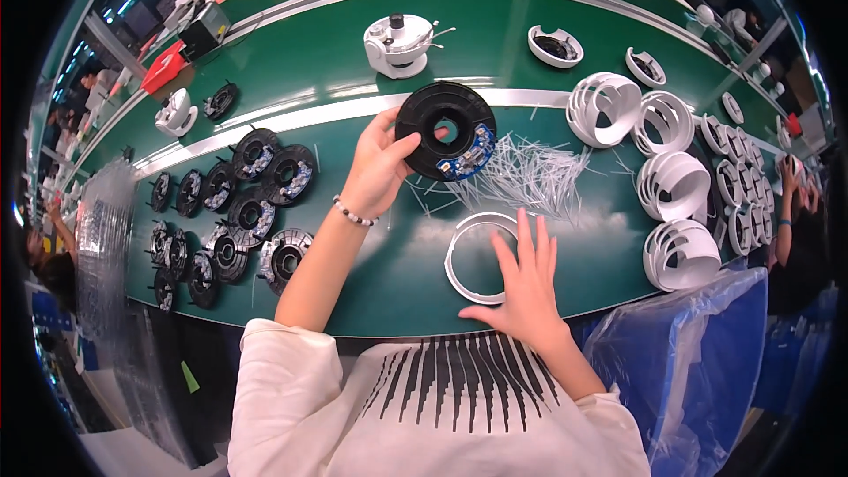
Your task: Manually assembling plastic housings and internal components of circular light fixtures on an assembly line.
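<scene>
Black round plastic disc with a central hole [455, 102], raised above the green tabletop [397, 278], a blue curved circuit board [470, 157] set along its margin from about 4 to 6 o'clock. The likeliest mishap is a tilt or drop, since the disc appears supported from one side only; a slip of the thumb toward 6 o'clock could also press on the board's exposed components. The left hand [375, 175] is clamped on the disc, the thumb lying on the near face between 8 and 9 o'clock, so that most of the disc projects beyond the grip toward 3 o'clock. Below the disc, at 6 o'clock, lies a white thin-walled plastic ring [450, 263]; the right hand [527, 300] spreads over its 3 o'clock side, fingers apart, contact uncertain. A careless sweep there could shift the ring. Loose, thin white strips [539, 175] lie at 4 o'clock from the disc and might snag; further black discs [290, 177] lie toward 8 o'clock.
</scene>
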Demonstrator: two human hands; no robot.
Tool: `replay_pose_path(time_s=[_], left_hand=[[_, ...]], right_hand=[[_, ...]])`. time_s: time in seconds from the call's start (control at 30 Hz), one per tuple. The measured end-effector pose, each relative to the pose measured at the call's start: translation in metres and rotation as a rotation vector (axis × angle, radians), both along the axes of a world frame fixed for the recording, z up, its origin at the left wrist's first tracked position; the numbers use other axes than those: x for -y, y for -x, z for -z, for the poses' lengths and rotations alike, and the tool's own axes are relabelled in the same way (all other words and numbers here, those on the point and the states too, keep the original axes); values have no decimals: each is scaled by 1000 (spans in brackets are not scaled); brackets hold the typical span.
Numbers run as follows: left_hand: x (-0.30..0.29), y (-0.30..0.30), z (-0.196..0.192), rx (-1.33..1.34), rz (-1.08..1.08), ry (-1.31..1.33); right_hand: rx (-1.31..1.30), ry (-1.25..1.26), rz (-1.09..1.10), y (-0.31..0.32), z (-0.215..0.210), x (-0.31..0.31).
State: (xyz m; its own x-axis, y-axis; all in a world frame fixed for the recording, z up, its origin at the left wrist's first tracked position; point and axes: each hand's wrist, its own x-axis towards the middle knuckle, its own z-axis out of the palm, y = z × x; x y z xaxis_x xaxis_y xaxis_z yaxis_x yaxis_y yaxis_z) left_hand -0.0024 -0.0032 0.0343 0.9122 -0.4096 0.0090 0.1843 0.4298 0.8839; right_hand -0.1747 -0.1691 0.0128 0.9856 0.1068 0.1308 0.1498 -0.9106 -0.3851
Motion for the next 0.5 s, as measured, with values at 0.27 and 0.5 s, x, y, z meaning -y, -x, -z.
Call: replay_pose_path(time_s=[0.27,0.5], left_hand=[[-18,46,25,22,-43,148],[-32,75,48,-58,-215,165]], right_hand=[[-50,-186,57,-15,19,-2],[-150,-64,0,-33,7,6]])
